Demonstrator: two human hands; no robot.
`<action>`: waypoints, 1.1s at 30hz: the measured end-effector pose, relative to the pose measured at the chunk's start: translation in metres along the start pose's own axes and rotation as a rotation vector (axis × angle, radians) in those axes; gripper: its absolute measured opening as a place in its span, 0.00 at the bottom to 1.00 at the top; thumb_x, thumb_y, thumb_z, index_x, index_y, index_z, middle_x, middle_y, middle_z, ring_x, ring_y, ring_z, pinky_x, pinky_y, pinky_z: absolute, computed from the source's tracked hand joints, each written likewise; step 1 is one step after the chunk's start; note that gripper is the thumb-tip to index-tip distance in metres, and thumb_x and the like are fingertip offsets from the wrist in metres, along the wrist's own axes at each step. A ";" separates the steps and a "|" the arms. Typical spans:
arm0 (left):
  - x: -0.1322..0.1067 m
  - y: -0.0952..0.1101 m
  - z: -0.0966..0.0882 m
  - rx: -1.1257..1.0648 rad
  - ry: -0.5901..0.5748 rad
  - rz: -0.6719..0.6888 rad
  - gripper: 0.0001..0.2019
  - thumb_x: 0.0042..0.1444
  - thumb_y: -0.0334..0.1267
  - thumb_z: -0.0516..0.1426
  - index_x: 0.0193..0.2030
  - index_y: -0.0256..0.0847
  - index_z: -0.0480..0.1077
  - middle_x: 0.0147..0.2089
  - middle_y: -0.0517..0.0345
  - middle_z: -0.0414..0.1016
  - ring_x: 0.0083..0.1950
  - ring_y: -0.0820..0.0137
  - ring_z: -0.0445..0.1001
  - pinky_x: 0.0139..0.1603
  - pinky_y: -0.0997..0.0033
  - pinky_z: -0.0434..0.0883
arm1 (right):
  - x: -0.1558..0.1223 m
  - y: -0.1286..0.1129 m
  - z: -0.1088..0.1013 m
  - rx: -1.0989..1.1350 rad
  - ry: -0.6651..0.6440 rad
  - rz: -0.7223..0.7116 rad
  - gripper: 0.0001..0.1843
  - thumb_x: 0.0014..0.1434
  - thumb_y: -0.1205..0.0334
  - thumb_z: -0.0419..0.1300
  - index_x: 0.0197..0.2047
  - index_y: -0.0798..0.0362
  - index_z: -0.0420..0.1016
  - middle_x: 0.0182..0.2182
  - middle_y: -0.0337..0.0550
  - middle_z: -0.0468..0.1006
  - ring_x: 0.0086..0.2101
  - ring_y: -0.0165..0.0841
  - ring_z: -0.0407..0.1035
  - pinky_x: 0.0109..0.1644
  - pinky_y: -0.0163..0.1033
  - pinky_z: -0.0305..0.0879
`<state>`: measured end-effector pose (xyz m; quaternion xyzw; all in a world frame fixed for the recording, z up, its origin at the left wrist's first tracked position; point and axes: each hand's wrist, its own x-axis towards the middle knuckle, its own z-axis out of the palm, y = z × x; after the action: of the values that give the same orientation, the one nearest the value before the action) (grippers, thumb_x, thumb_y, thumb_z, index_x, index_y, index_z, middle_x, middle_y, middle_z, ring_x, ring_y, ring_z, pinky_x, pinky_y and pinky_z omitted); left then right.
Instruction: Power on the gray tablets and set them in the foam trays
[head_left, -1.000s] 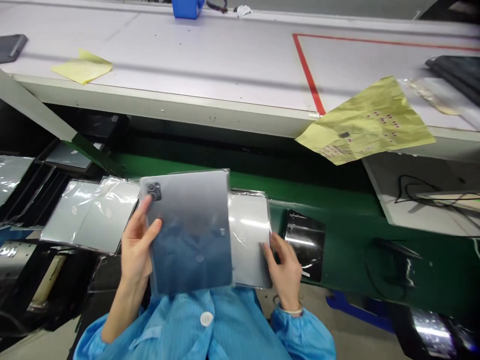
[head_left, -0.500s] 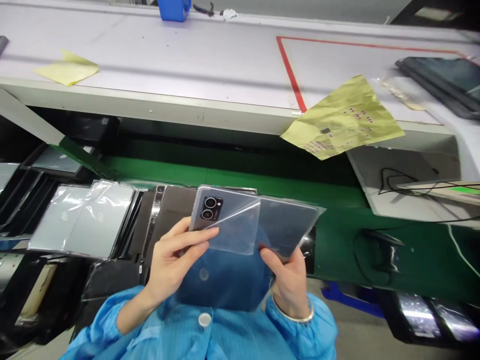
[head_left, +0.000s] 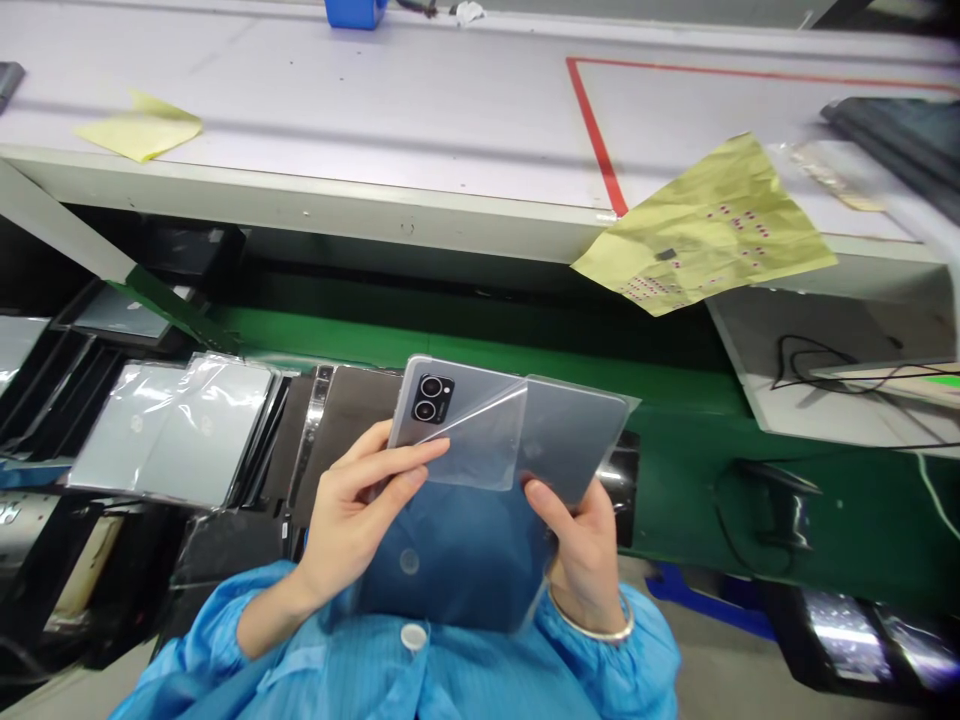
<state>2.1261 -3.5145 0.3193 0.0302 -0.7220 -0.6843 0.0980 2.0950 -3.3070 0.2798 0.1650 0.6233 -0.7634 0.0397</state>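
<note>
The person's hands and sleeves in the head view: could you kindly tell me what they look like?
The left hand and right hand are bare, ungloved. The light blue, finely striped sleeves gather at the cuffs, and a thin metal bangle circles the right wrist.

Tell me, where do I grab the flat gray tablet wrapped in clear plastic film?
Hold the flat gray tablet by its lower edges, coming from the near side, as the left hand and right hand do. It is a thin slab, and the round black double camera sits at the far corner, with loose clear plastic film over the middle.
</note>
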 end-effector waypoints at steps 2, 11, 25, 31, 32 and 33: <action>0.001 0.003 0.001 0.006 0.001 -0.008 0.12 0.66 0.39 0.62 0.51 0.61 0.84 0.54 0.57 0.82 0.53 0.65 0.82 0.56 0.67 0.81 | 0.000 0.002 0.000 0.008 0.002 0.015 0.27 0.40 0.47 0.81 0.41 0.48 0.83 0.34 0.44 0.88 0.35 0.42 0.82 0.40 0.43 0.79; 0.005 0.011 0.002 0.059 -0.021 -0.020 0.13 0.67 0.36 0.61 0.52 0.57 0.84 0.54 0.55 0.83 0.50 0.65 0.83 0.58 0.64 0.80 | -0.001 -0.002 0.002 0.033 0.024 0.005 0.25 0.42 0.47 0.80 0.40 0.49 0.82 0.35 0.43 0.88 0.34 0.39 0.82 0.37 0.40 0.79; 0.038 -0.022 -0.027 -0.144 -0.142 0.250 0.10 0.61 0.39 0.67 0.49 0.45 0.84 0.43 0.50 0.87 0.43 0.59 0.86 0.42 0.63 0.84 | 0.011 -0.027 0.014 -0.086 -0.476 -0.807 0.19 0.68 0.64 0.65 0.58 0.34 0.74 0.50 0.38 0.87 0.42 0.43 0.85 0.41 0.50 0.88; 0.052 -0.046 -0.034 -0.182 -0.150 0.493 0.08 0.66 0.39 0.63 0.46 0.43 0.85 0.40 0.49 0.88 0.43 0.60 0.85 0.45 0.61 0.81 | 0.015 -0.057 0.005 -0.194 -0.701 -0.920 0.35 0.69 0.79 0.54 0.71 0.35 0.59 0.57 0.38 0.83 0.53 0.42 0.81 0.57 0.54 0.84; 0.051 -0.049 -0.034 -0.181 -0.151 0.485 0.08 0.66 0.40 0.63 0.46 0.44 0.85 0.41 0.49 0.88 0.43 0.60 0.85 0.44 0.61 0.81 | 0.015 -0.057 0.003 -0.189 -0.700 -0.909 0.34 0.69 0.79 0.54 0.70 0.37 0.60 0.57 0.38 0.83 0.53 0.42 0.81 0.58 0.54 0.83; 0.049 -0.051 -0.034 -0.187 -0.153 0.475 0.09 0.65 0.40 0.63 0.46 0.44 0.85 0.40 0.49 0.87 0.42 0.60 0.85 0.44 0.61 0.80 | 0.014 -0.057 0.003 -0.182 -0.700 -0.906 0.34 0.69 0.79 0.54 0.71 0.38 0.60 0.57 0.39 0.83 0.53 0.42 0.81 0.58 0.54 0.83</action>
<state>2.0794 -3.5603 0.2749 -0.2012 -0.6476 -0.7062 0.2034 2.0665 -3.2949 0.3293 -0.3846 0.6446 -0.6567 -0.0734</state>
